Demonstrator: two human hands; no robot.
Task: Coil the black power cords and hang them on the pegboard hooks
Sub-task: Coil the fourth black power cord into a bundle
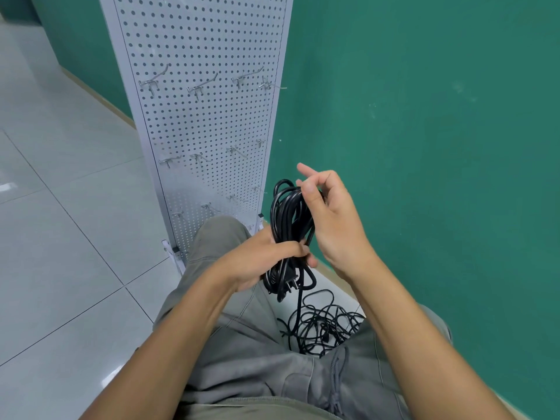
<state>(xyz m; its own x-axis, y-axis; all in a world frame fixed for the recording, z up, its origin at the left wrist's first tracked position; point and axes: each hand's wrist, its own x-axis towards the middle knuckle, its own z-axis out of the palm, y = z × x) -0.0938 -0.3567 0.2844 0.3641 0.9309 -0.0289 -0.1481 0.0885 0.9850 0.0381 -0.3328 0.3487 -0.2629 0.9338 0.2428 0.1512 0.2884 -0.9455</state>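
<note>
A coiled black power cord (288, 216) stands upright in front of me. My left hand (266, 262) grips the coil round its lower part, with the plug (288, 283) hanging just below the fist. My right hand (327, 213) pinches the strands near the top of the coil, index finger sticking out. A loose strand runs down from the coil to a tangle of black cords (324, 325) on the floor between my knees. The white pegboard (206, 116) stands ahead, with rows of bare metal hooks (200, 86).
A green wall (424, 116) runs along the right, right beside the pegboard. Pale floor tiles (60, 207) spread to the left. My knees in grey trousers (218, 237) sit close to the pegboard's foot (172, 253).
</note>
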